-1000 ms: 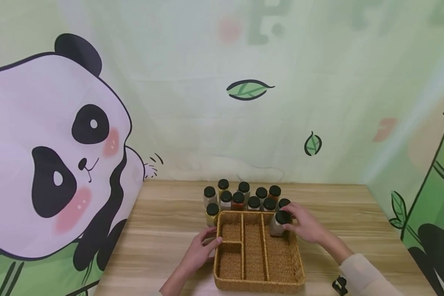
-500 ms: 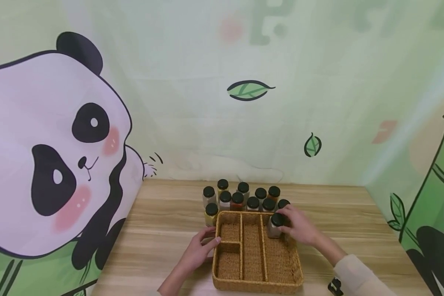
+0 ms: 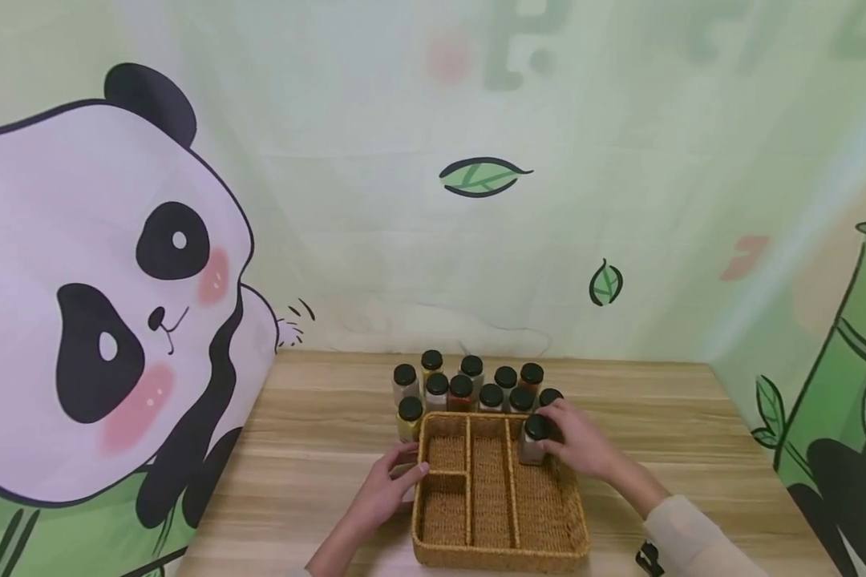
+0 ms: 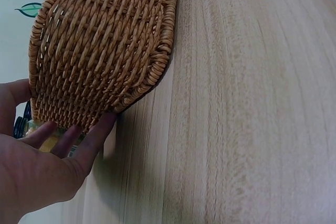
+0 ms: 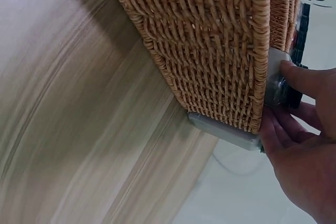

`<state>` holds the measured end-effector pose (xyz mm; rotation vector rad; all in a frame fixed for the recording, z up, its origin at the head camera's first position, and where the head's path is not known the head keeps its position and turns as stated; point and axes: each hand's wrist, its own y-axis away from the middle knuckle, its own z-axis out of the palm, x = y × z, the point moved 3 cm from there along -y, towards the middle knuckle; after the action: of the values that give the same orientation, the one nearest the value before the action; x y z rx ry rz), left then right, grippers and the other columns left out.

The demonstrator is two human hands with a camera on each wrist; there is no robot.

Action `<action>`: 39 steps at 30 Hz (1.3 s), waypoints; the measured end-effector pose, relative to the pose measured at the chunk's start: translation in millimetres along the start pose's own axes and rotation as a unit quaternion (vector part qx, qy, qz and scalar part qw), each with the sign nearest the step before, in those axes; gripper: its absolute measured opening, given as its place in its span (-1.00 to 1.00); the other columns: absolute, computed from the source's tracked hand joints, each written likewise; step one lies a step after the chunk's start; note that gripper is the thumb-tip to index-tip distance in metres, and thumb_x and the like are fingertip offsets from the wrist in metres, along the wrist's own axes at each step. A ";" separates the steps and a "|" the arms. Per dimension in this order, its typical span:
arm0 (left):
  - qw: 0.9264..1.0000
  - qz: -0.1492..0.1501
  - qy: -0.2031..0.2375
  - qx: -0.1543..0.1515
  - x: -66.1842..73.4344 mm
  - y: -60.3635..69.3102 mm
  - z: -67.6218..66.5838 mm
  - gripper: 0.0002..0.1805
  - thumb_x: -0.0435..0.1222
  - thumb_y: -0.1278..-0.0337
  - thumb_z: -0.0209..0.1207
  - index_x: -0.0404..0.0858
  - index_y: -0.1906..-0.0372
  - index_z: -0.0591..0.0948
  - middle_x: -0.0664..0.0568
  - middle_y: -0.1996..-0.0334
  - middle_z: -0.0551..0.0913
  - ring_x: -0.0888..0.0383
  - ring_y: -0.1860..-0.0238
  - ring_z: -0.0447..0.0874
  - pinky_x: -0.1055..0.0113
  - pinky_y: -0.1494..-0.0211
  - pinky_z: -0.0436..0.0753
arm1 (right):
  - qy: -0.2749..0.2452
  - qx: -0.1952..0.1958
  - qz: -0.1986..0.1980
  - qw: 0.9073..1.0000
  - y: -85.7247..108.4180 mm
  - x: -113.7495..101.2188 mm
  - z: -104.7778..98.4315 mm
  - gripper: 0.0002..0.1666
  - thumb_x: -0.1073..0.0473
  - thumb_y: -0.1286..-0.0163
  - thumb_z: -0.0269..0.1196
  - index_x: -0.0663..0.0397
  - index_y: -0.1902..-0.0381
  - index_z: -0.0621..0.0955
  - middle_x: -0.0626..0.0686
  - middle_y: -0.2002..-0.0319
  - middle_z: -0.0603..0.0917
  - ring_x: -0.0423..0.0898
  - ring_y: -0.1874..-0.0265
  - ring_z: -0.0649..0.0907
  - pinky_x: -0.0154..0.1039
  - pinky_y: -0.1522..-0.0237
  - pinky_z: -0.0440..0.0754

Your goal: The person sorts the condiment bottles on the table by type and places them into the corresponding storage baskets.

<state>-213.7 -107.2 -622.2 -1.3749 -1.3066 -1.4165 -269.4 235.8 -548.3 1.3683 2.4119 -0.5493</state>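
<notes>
A woven wicker basket point(image 3: 501, 557) with divided compartments sits on the table. My left hand point(image 3: 381, 489) holds its left side, thumb on the rim and fingers against the outer wall point(image 4: 100, 51). My right hand point(image 3: 580, 441) grips a spice jar point(image 3: 532, 450) with a black lid and greyish contents. That jar is upright in the far end of the right compartment, close beside the divider. In the right wrist view the thumb and fingers pinch the jar point(image 5: 275, 80) near its lid, above the basket's rim. Whether its base touches the compartment floor is hidden.
Several black-lidded jars point(image 3: 460, 393) with differently coloured contents crowd behind the basket. A yellow one point(image 3: 409, 425) stands at its far left corner. A black object point(image 3: 648, 558) lies by the right sleeve. A printed cloth backdrop point(image 3: 375, 240) rises behind the wooden table point(image 3: 310, 433).
The right hand has shifted the jar slightly left, nearer the divider, and a little lower in the right compartment. My left hand stays on the basket's side.
</notes>
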 end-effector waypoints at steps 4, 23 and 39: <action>1.000 0.000 -0.001 -0.001 1.1 0.2 -0.8 -0.35 -0.13 -0.54 0.26 -0.37 -0.50 0.38 -0.37 -0.37 0.47 -0.41 -0.35 0.48 -0.14 -0.10 0.76 | -0.001 0.009 0.000 1.000 0.4 -1.5 0.2 -0.52 0.23 -0.37 0.50 0.32 -0.17 0.65 0.15 -0.02 0.65 0.10 0.02 0.68 0.10 -0.02 0.70; 1.000 -0.004 0.027 -0.006 1.4 1.3 0.6 -0.32 -0.13 -0.53 0.26 -0.40 -0.51 0.35 -0.40 -0.38 0.43 -0.40 -0.35 0.49 -0.14 -0.05 0.78 | -0.062 0.011 0.026 0.998 0.5 -2.2 -6.3 -0.45 0.24 -0.36 0.51 0.41 -0.21 0.61 0.18 0.02 0.66 0.11 0.04 0.70 0.08 0.00 0.73; 0.999 -0.008 0.036 -0.010 -2.7 -0.5 0.3 -0.32 -0.13 -0.54 0.26 -0.38 -0.53 0.34 -0.40 -0.40 0.42 -0.39 -0.36 0.48 -0.15 -0.05 0.78 | -0.094 0.075 0.064 0.991 -16.1 30.3 -44.1 -0.55 0.28 -0.44 0.41 0.46 -0.18 0.62 0.37 -0.05 0.68 0.30 -0.04 0.68 0.25 -0.09 0.70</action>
<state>-213.8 -107.2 -625.0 -1.3169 -1.2643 -1.4795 -301.9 271.7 -520.4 1.4491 2.1540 -0.8014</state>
